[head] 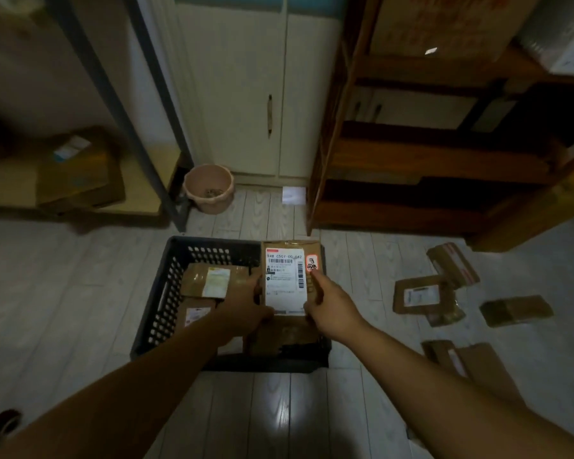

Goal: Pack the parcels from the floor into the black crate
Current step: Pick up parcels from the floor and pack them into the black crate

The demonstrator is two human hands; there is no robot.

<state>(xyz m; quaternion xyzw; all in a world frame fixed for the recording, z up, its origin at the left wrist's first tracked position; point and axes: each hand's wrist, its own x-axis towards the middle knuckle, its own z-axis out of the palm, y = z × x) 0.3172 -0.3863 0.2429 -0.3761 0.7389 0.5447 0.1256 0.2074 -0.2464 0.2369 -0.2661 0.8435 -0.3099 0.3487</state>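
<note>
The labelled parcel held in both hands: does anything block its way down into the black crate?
Nothing visible does. The labelled parcel is over the black crate; a brown parcel lies beneath it, two packed parcels at left.

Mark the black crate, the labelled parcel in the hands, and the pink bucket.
black crate (166, 303), head view, on its left perforated wall.
labelled parcel (284, 279), head view, on its white shipping label.
pink bucket (211, 205), head view, on its front wall.

Left hand (246, 304), right hand (332, 308), both curled
</note>
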